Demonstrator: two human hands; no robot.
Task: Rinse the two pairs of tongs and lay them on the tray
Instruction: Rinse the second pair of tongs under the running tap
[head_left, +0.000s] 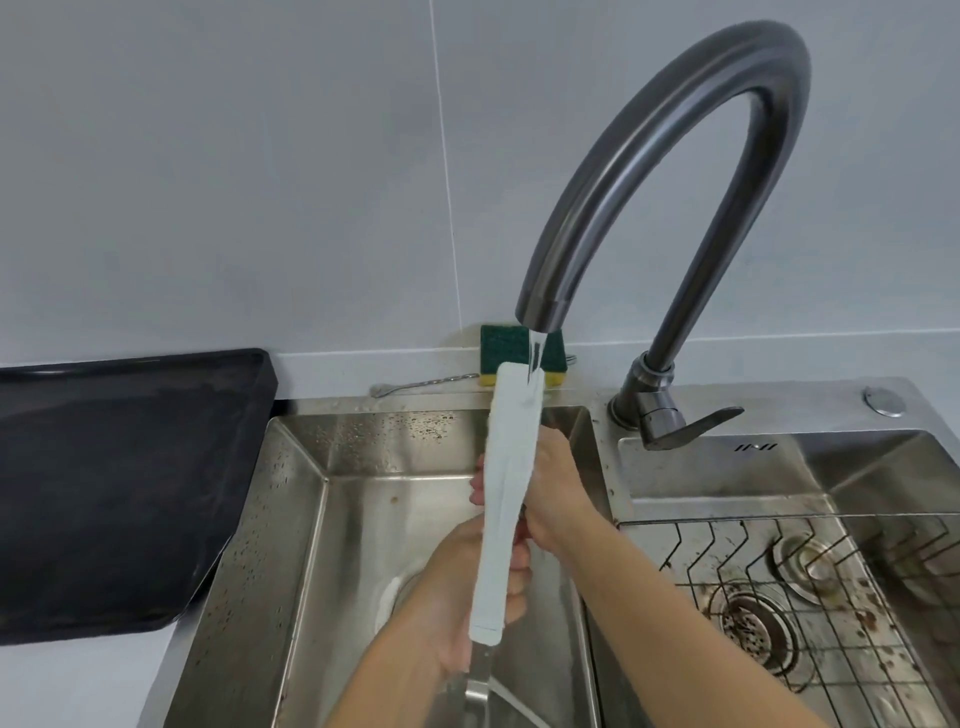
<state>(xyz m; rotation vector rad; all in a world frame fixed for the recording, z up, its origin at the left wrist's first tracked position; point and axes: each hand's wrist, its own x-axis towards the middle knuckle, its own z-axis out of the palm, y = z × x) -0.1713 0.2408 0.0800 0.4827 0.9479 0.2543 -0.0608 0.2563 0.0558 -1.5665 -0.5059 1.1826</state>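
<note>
rinse under way: one pair of tongs (506, 493) stands tip-up in the stream of the faucet (675, 130), left hand (457, 597) gripping its lower shaft, right hand (556, 493) wrapped round it just above, nearer the spout. judged early: no tongs lie yet on the one black tray (130, 493) left of the faucet, and the second pair is out of view. also one sponge (501, 345) behind the faucet.

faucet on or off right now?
On. A water stream falls from the faucet spout onto the upper end of the white tongs, held over the left sink basin.
</note>
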